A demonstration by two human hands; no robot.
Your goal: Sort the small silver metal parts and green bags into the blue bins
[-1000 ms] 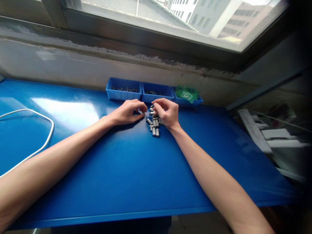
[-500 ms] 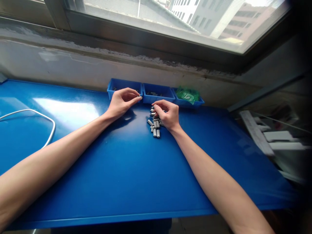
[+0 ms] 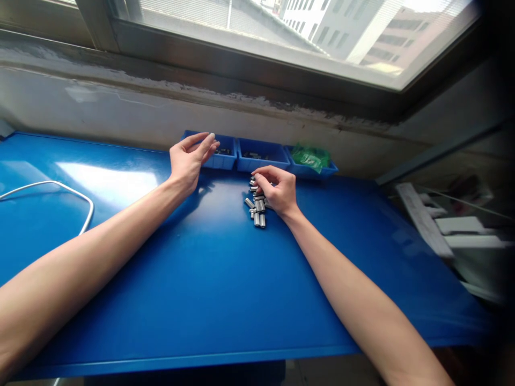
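Note:
My left hand (image 3: 190, 160) hovers at the front of the left blue bin (image 3: 223, 161), fingers loosely stretched, with nothing visible between them. Small dark metal parts lie inside that bin. My right hand (image 3: 278, 187) rests over a pile of small silver metal cylinders (image 3: 259, 206) on the blue table (image 3: 209, 289). Its thumb and index finger are pinched around a small metal cylinder (image 3: 252, 179) at the pile's far end. Part of the pile is hidden beneath this hand.
The middle blue bin (image 3: 263, 163) holds more small metal parts. In the right blue bin (image 3: 301, 170) lies a green plastic bag (image 3: 310, 156). A white cable (image 3: 89, 209) curves across the table's left side. Wall and window stand behind the bins.
My left hand has moved left and up over the left bin, and the small part at its fingertips is no longer visible. The right hand has stayed at the pile.

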